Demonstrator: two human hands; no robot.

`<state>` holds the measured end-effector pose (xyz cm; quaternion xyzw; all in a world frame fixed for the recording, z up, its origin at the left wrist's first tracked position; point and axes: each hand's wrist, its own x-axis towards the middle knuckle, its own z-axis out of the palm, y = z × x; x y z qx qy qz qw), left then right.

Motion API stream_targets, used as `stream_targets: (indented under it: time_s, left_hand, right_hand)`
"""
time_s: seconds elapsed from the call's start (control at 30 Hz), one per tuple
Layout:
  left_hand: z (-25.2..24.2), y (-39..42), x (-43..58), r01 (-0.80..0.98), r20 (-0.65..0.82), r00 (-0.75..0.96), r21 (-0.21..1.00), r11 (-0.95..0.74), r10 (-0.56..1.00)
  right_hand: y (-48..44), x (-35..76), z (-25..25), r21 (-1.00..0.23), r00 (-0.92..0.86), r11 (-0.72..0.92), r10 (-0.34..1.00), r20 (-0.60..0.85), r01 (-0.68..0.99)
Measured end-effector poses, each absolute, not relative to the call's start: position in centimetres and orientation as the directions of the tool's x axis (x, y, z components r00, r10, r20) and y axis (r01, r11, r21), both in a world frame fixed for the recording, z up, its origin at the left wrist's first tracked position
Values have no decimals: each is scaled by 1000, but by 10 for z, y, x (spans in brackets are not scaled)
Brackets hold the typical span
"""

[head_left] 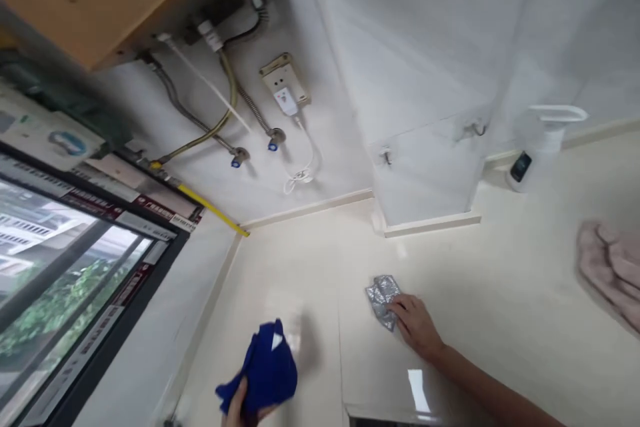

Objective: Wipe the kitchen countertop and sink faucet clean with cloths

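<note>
A bundle of dark blue cloth [270, 367] with a small white patch is gripped in my left hand [237, 407], at the lower middle of the view. It is held over the pale glossy surface and casts a shadow to its right. My right hand [419, 328] has its fingers closed on the edge of a crinkled silvery-grey packet [383, 301], which rests on or just above the surface. The packet's contents cannot be made out.
Beige cloth [613, 267] lies at the right edge. Against the wall stands a white device with a dark display [521, 167]. A plugged-in adapter [286, 100] trails a white cord. Metal hoses and blue-capped valves [274, 144] hang at upper left, beside a window [75, 280].
</note>
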<state>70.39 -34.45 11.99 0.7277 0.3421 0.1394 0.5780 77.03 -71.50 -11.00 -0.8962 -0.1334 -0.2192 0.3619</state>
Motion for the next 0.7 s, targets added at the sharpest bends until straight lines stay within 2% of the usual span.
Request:
stream_targets:
  time_s: [0.1, 0.2, 0.23, 0.3, 0.33, 0.4, 0.43, 0.5, 0.57, 0.63, 0.7]
  left_hand:
    - [130, -371, 765, 378, -258, 714, 925, -48, 651]
    - [124, -388, 800, 211, -100, 700, 975, -71, 707]
    - [116, -393, 807, 187, -39, 689, 974, -126, 724]
    - [88, -404, 818, 233, 73, 730, 908, -347, 680]
    - [70, -410, 824, 267, 103, 797, 824, -500, 595]
    - [29, -423, 836, 180, 161, 928, 598, -781, 337]
    - [9, -430, 843, 153, 149, 955, 489, -859, 255]
    - [-28, -441, 855, 145, 153, 964, 375, -916, 216]
    - [-55, -448, 864, 35, 250, 961, 301, -953, 114]
    - [-72, -454, 872, -226, 335, 931, 228, -947, -141]
    - [-78, -463, 883, -509, 318, 837, 155, -847, -445]
  right_hand:
    - [-732, 769, -109, -630, 845, -638, 62, 531, 443]
    - [-756, 765, -109, -645, 853, -636, 41, 521, 424]
    - [-764, 764, -109, -642, 860, -642, 53, 507, 418]
    - [-776, 760, -108, -623, 865, -654, 99, 491, 429]
    - [-780, 758, -108, -611, 864, -659, 122, 489, 438]
    - [-782, 755, -107, -594, 865, -674, 140, 481, 439]
    - [-781, 754, -107, -591, 868, -682, 135, 477, 431]
    - [-774, 753, -106, -592, 878, -702, 101, 468, 396]
    - [-766, 756, -105, -590, 880, -729, 36, 474, 348]
    - [-757, 760, -106, -591, 882, -756, -41, 469, 280]
    - [-750, 764, -106, -593, 887, -772, -88, 453, 227]
